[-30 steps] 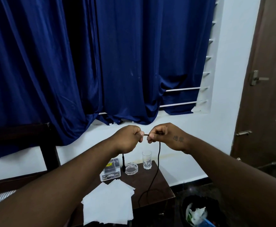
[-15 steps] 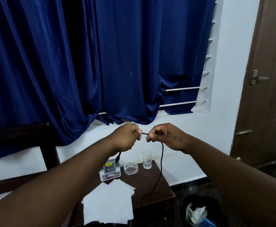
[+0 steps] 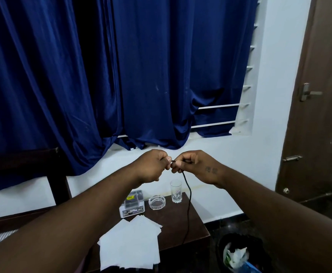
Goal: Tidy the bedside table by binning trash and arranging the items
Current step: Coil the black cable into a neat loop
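My left hand (image 3: pixel 153 166) and my right hand (image 3: pixel 193 166) are raised side by side above the brown bedside table (image 3: pixel 180 227), both closed on a thin black cable (image 3: pixel 188 201). The cable hangs from my right hand down to the table's right part. The end in my left hand is hidden inside the fist. On the table stand a small white box (image 3: pixel 132 205), a glass ashtray (image 3: pixel 156 202) and a drinking glass (image 3: pixel 176 191). White paper sheets (image 3: pixel 130 246) lie at the front left.
A black bin (image 3: pixel 238 253) with crumpled trash stands on the dark floor right of the table. Blue curtains (image 3: pixel 121 75) hang behind, a dark bed frame (image 3: pixel 23 164) is on the left, and a brown door (image 3: pixel 319 95) on the right.
The cable end that dangled below my left hand has been drawn up into the fist. Both hands have come closer together, and the hanging length has shortened.
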`<move>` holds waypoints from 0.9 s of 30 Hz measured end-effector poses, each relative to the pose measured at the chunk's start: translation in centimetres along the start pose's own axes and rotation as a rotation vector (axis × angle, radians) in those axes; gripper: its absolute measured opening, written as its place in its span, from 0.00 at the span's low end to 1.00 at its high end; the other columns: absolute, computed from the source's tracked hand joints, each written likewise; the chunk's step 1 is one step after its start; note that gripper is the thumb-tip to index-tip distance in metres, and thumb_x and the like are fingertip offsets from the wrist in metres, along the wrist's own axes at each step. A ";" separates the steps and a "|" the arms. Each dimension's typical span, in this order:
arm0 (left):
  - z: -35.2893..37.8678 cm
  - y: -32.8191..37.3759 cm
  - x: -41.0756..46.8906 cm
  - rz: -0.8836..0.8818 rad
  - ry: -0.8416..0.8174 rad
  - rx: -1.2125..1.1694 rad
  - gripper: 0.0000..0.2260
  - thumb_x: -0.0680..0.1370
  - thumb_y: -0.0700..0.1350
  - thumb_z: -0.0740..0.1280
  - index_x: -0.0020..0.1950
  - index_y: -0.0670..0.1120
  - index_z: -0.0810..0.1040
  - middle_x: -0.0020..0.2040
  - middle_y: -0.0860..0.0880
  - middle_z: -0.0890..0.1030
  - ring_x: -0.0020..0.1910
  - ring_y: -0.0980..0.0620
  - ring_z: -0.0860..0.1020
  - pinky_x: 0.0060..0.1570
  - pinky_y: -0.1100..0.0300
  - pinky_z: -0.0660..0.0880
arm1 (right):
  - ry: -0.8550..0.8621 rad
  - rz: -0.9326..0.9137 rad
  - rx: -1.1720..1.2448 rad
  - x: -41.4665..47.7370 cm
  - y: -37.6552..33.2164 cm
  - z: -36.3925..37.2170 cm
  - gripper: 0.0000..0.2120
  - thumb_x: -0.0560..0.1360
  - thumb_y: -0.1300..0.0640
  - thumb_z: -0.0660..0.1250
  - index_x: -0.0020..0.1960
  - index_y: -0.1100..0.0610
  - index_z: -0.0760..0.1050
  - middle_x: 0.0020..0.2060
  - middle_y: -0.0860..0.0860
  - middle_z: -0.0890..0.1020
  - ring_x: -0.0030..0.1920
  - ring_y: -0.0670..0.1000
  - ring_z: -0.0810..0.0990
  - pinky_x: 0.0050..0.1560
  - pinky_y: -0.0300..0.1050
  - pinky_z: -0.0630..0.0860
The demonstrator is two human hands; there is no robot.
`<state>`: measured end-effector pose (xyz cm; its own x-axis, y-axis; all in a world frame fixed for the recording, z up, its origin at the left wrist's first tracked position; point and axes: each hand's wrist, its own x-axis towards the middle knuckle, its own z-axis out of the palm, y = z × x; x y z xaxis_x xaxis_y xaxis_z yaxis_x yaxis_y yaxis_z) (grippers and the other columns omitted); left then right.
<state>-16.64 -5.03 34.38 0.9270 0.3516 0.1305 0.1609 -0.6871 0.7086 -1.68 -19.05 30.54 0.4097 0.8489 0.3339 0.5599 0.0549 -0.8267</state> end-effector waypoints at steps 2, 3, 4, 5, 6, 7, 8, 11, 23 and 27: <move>0.2 0.1 0.1 0.007 -0.007 0.001 0.15 0.86 0.48 0.59 0.44 0.45 0.76 0.38 0.46 0.71 0.36 0.49 0.71 0.21 0.71 0.66 | 0.015 -0.027 -0.026 0.0 0.1 0.3 0.09 0.81 0.57 0.67 0.50 0.61 0.83 0.46 0.53 0.88 0.51 0.53 0.85 0.58 0.46 0.80; 0.1 0.0 0.2 0.011 -0.009 0.005 0.15 0.86 0.49 0.59 0.43 0.45 0.76 0.38 0.46 0.72 0.36 0.50 0.71 0.25 0.69 0.69 | 0.028 -0.025 -0.038 0.0 0.1 0.2 0.09 0.81 0.57 0.67 0.49 0.60 0.83 0.46 0.53 0.88 0.51 0.53 0.85 0.58 0.47 0.79; 0.0 0.0 0.2 0.014 -0.008 0.010 0.15 0.86 0.49 0.59 0.43 0.46 0.76 0.39 0.45 0.72 0.36 0.50 0.70 0.31 0.65 0.72 | 0.038 -0.016 -0.048 -0.1 0.2 0.1 0.09 0.81 0.56 0.67 0.48 0.60 0.83 0.46 0.52 0.88 0.51 0.53 0.85 0.58 0.47 0.79; -0.1 -0.1 0.2 0.012 -0.006 0.012 0.15 0.86 0.49 0.59 0.43 0.46 0.76 0.40 0.45 0.72 0.37 0.50 0.70 0.35 0.62 0.74 | 0.044 -0.006 -0.054 -0.2 0.3 -0.2 0.09 0.81 0.56 0.67 0.48 0.60 0.83 0.46 0.52 0.88 0.49 0.51 0.84 0.58 0.46 0.79; -0.2 -0.3 0.2 0.007 -0.003 0.015 0.15 0.86 0.49 0.59 0.43 0.46 0.76 0.41 0.45 0.73 0.38 0.50 0.70 0.38 0.60 0.75 | 0.044 0.001 -0.056 -0.3 0.3 -0.3 0.09 0.82 0.56 0.66 0.49 0.60 0.83 0.46 0.52 0.88 0.48 0.49 0.84 0.56 0.45 0.79; -0.2 -0.4 0.2 0.002 0.001 0.016 0.15 0.86 0.49 0.59 0.43 0.46 0.77 0.41 0.45 0.73 0.38 0.50 0.71 0.38 0.60 0.75 | 0.042 0.006 -0.053 -0.3 0.3 -0.4 0.09 0.82 0.57 0.66 0.49 0.61 0.83 0.46 0.53 0.88 0.47 0.46 0.84 0.55 0.42 0.80; -0.2 -0.4 0.2 -0.001 0.004 0.015 0.15 0.86 0.49 0.59 0.43 0.46 0.77 0.41 0.45 0.73 0.38 0.50 0.71 0.39 0.59 0.75 | 0.038 0.009 -0.040 -0.3 0.2 -0.3 0.09 0.82 0.58 0.66 0.50 0.62 0.83 0.46 0.53 0.88 0.46 0.45 0.84 0.53 0.40 0.80; 0.1 -0.1 0.3 0.009 0.006 -0.009 0.15 0.86 0.48 0.59 0.42 0.46 0.77 0.39 0.47 0.75 0.39 0.50 0.71 0.39 0.58 0.74 | 0.022 -0.009 -0.007 0.1 -0.3 0.6 0.09 0.82 0.59 0.66 0.53 0.64 0.82 0.47 0.57 0.87 0.49 0.52 0.85 0.55 0.44 0.80; -0.3 -0.5 0.3 -0.109 -0.120 -0.223 0.16 0.87 0.49 0.59 0.44 0.44 0.77 0.33 0.49 0.73 0.29 0.54 0.67 0.30 0.63 0.65 | 0.112 -0.041 0.011 0.3 -0.1 0.6 0.08 0.81 0.60 0.67 0.51 0.65 0.81 0.42 0.62 0.87 0.41 0.48 0.83 0.48 0.36 0.78; -0.3 -0.4 0.5 -0.133 -0.134 -0.431 0.16 0.87 0.49 0.60 0.42 0.45 0.76 0.31 0.51 0.74 0.27 0.56 0.69 0.28 0.65 0.67 | 0.168 -0.046 0.045 0.3 0.0 0.5 0.08 0.81 0.59 0.68 0.49 0.64 0.81 0.39 0.61 0.86 0.39 0.48 0.82 0.46 0.37 0.75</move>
<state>-16.31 -4.36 34.34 0.9481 0.3137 -0.0515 0.1520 -0.3048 0.9402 -1.92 -18.56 30.43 0.5011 0.7452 0.4400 0.5497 0.1186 -0.8269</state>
